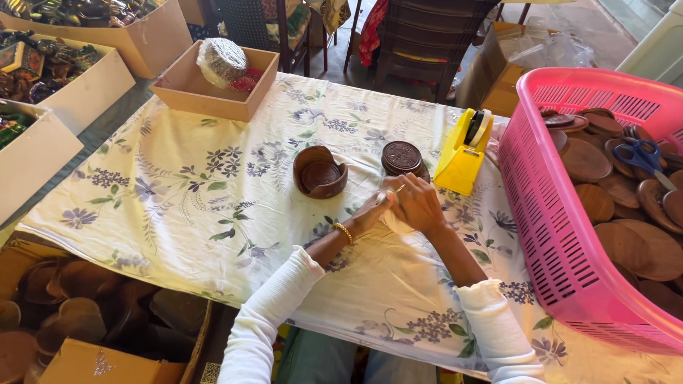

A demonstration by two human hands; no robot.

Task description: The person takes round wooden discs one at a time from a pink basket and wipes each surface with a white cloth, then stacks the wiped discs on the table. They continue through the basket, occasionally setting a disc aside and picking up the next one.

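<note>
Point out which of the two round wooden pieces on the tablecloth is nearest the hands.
The carved wooden lid, just beyond the right hand and beside the yellow tape dispenser. The open wooden bowl sits farther left, clear of both hands.

table point(192, 213), floral cloth | on it: cardboard tray point(186, 91), wooden bowl point(319, 173), carved lid point(403, 158), yellow tape dispenser point(459, 162), pink basket point(541, 213)

Pink basket point(541, 235) cut off at right edge. Thing pinched between left hand point(371, 212) & right hand point(418, 205): too small to tell.
</note>
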